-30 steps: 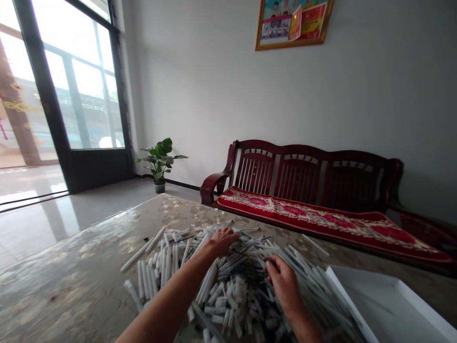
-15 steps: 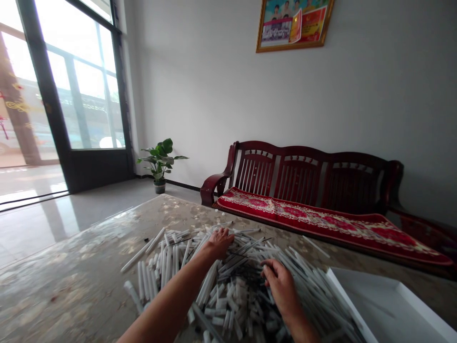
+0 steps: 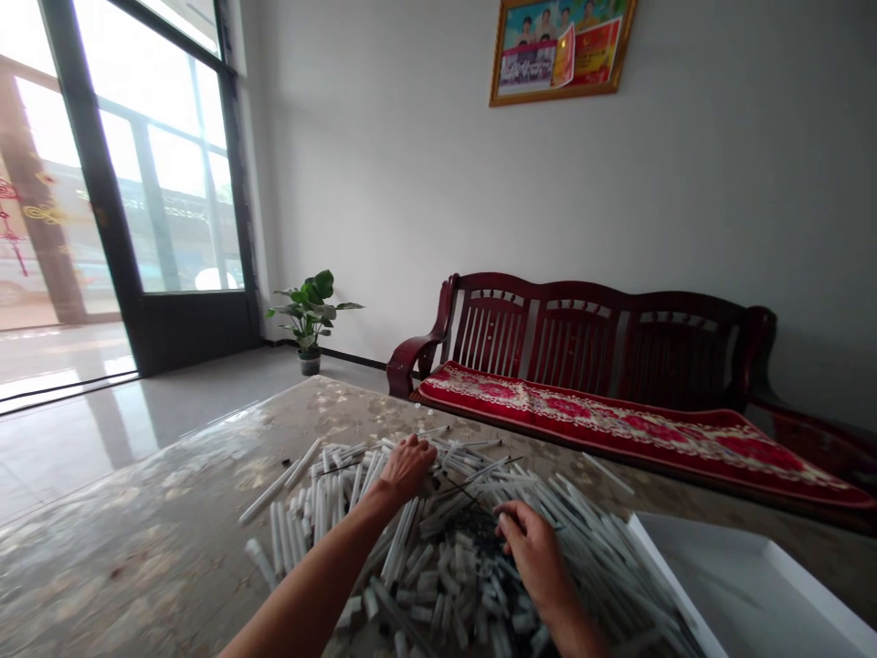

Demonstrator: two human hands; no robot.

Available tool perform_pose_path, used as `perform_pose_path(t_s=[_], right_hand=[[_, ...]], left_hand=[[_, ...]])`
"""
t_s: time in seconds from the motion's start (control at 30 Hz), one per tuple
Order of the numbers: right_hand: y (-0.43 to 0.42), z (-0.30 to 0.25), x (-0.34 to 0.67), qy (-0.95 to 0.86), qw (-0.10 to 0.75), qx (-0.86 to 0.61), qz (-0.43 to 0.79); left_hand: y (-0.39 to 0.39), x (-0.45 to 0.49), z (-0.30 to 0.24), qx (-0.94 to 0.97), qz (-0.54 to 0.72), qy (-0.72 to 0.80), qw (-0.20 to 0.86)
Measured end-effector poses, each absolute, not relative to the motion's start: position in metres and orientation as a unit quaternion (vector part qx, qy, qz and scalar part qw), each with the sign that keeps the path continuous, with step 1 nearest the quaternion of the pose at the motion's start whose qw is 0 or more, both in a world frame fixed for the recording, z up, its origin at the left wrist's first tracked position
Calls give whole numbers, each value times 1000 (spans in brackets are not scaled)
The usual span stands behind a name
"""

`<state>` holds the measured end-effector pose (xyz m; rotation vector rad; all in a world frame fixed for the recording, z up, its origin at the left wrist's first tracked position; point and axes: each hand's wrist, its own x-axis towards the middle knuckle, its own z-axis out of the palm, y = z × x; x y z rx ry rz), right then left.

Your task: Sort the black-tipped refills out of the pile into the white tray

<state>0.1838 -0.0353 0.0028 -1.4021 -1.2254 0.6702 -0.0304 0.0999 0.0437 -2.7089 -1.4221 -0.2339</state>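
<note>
fingers [image 3: 415,455] of the left hand [image 3: 404,471] sit curled together on top of a heap of white plastic tubes [image 3: 425,576], pressing in among them. fingers [image 3: 511,523] of the right hand [image 3: 538,559] bend close together at the heap's far side, among thin dark rods [image 3: 472,516]; whether they pinch anything, i can't tell. the heap lies loose and crisscrossed on a mottled stone-look tabletop [image 3: 151,548], its right edge running up to the rim of a shallow white tray [image 3: 675,585]. beyond the table stands a dark red wooden bench [image 3: 575,338] with a red patterned cushion [image 3: 617,411]. a potted plant [image 3: 308,315] sits on the floor beside a glass door [image 3: 164,183].
</note>
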Motion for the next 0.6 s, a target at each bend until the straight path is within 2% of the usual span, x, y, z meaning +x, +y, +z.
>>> perform_pose_path(t_s=[0.2, 0.4, 0.6], right_hand=[[-35, 2, 182, -515, 549, -596, 279], [-35, 1, 183, -523, 537, -597, 286], [-37, 2, 182, -525, 540, -593, 285]], left_hand=[[79, -46, 53, -873, -130, -468, 35], [58, -58, 42, -906, -121, -404, -37], [54, -69, 32, -903, -164, -394, -51]])
